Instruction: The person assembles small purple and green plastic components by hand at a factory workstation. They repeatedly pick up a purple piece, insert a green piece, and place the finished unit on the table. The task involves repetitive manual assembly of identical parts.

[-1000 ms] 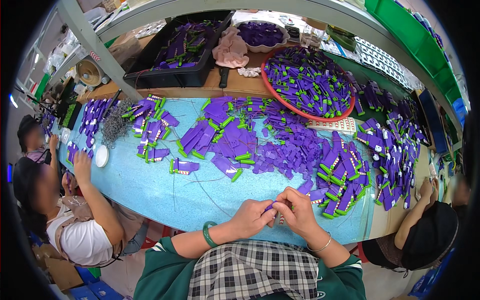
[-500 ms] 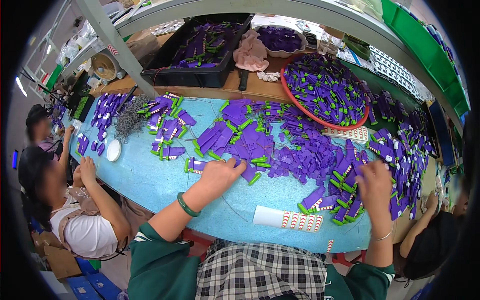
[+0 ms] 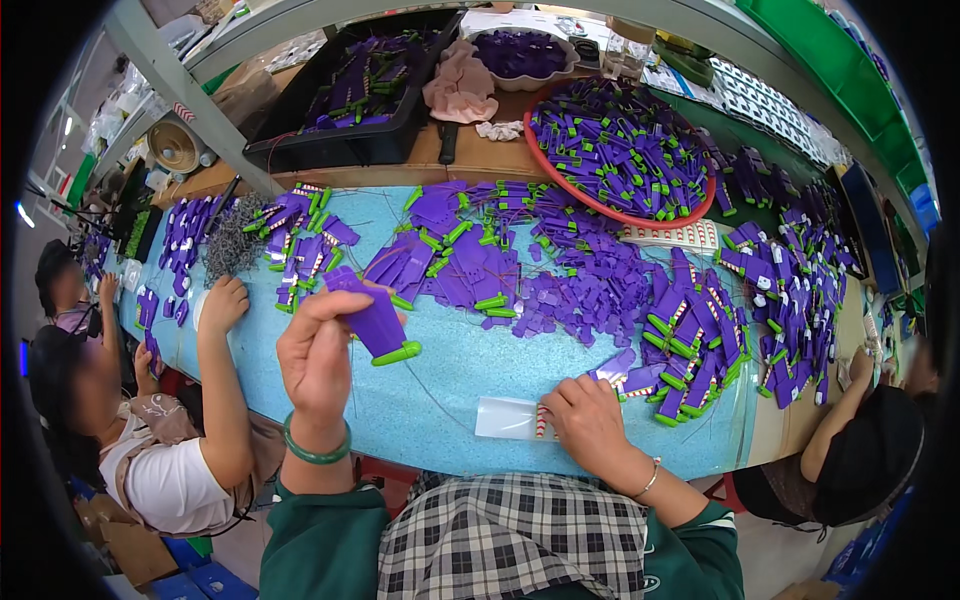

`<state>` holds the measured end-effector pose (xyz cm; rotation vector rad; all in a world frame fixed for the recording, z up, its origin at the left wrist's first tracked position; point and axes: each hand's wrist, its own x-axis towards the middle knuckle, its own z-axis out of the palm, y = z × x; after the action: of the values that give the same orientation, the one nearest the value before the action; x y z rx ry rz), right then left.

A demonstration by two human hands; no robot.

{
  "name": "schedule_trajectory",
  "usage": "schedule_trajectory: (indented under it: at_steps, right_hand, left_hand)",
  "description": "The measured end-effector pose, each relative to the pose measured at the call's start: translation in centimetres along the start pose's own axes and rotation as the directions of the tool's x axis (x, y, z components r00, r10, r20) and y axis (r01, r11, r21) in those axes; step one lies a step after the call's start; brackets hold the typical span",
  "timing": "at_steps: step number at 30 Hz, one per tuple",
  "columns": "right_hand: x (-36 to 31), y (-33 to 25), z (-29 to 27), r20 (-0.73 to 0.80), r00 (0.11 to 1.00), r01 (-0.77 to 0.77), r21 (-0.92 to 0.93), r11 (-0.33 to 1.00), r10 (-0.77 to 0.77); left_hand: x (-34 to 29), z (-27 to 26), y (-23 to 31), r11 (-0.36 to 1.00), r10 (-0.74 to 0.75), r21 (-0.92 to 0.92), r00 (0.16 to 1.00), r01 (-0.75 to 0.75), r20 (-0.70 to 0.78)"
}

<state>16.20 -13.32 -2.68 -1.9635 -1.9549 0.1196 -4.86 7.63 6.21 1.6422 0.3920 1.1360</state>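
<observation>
Raised above the blue table, my left hand (image 3: 322, 362) pinches a flat purple plastic piece (image 3: 376, 322) by its upper end. A green rounded tip crosses the lower end of that piece, and a thin wire trails near it. My right hand (image 3: 592, 420) is down at the front of the table, fingertips closed on the sticker sheet (image 3: 505, 418). This sheet is white, with red-and-white arrow-striped stickers; the hand covers its right part. Just beyond the right hand lies a heap of purple pieces with green tips and striped stickers (image 3: 690, 350).
Loose purple pieces (image 3: 590, 285) cover the table's middle. Behind them stand a red-rimmed basket (image 3: 540, 160) of green-tipped pieces and a black tray (image 3: 400, 150). Tangled grey wire (image 3: 232, 240) lies left. Co-workers sit at left (image 3: 165, 470) and right (image 3: 865, 460); a shelf beam (image 3: 330, 40) runs overhead.
My left hand has lifted a purple piece from the table and moved left. My right hand has come down from the right-hand heap onto the sticker sheet. The view has shifted slightly.
</observation>
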Motion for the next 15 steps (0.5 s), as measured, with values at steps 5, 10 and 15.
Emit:
schedule_trajectory:
  at_steps: [5, 10, 15]
  right_hand:
    - [0.6, -0.5, 0.8, -0.065, 0.998, 0.011, 0.029, 1.000, -0.009]
    - [0.3, -0.3, 1.1, -0.110, 0.994, 0.026, 0.085, 0.996, -0.017]
    - [1.0, 0.2, 0.6, -0.099, 0.992, -0.022, 0.469, 0.883, 0.078]
  left_hand:
    - [-3.2, 5.5, -0.2, 0.845, -0.404, -0.316, 0.902, 0.431, 0.150]
    - [-8.5, 9.0, -6.2, 0.631, -0.682, -0.237, 0.674, 0.738, 0.283]
    - [-10.0, 9.5, -7.2, 0.688, -0.662, -0.146, 0.698, 0.710, 0.273]
